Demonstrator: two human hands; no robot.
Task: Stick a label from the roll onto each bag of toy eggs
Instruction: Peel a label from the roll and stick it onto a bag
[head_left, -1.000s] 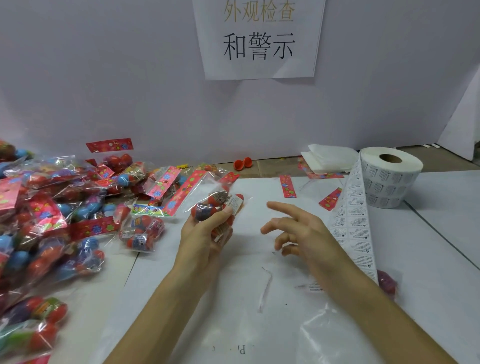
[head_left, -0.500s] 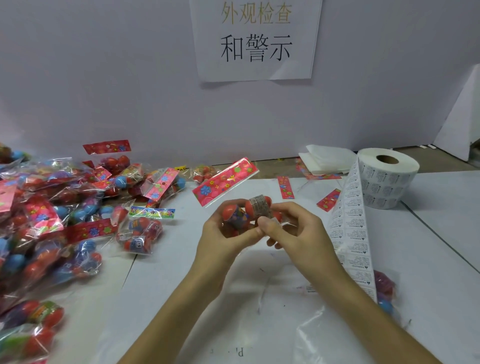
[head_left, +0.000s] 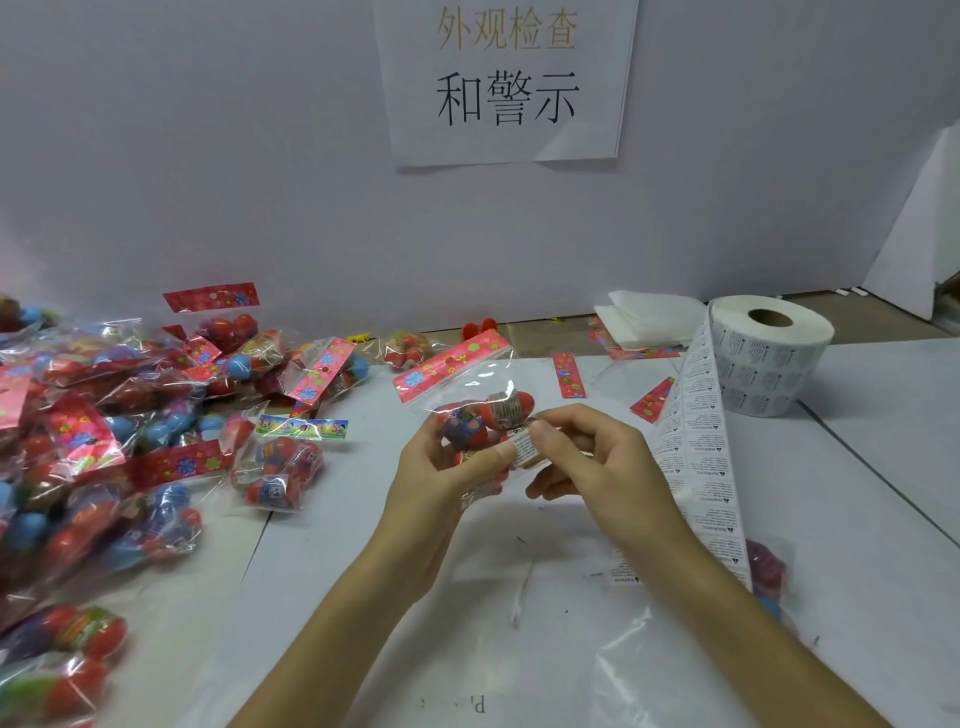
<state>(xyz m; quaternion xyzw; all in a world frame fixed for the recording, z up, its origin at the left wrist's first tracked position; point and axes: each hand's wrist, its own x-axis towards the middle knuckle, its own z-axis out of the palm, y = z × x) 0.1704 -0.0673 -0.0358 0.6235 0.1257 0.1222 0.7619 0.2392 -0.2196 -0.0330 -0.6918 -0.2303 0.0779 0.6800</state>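
A: Two hands on one bag?
B: Yes. The left hand (head_left: 441, 499) grips the bag of toy eggs (head_left: 467, 415) from below, raised over the middle of the desk (head_left: 883, 467) — thumb on its front, fingers (head_left: 428, 441) curled round behind.
A: And the right hand (head_left: 597, 462)?
B: Its thumb and forefinger pinch a white label (head_left: 524, 447) against the bag's front, just beside the left thumb.
A: Where's the roll (head_left: 769, 358)?
B: Standing on end at the far right of the desk. A strip of labels (head_left: 701, 452) runs off it toward the person, past the right wrist, partly covering another bag (head_left: 769, 566) lying there.
A: The rest?
B: Heaped on the left — a pile of bags (head_left: 104, 415), red headers and coloured eggs showing through clear plastic.
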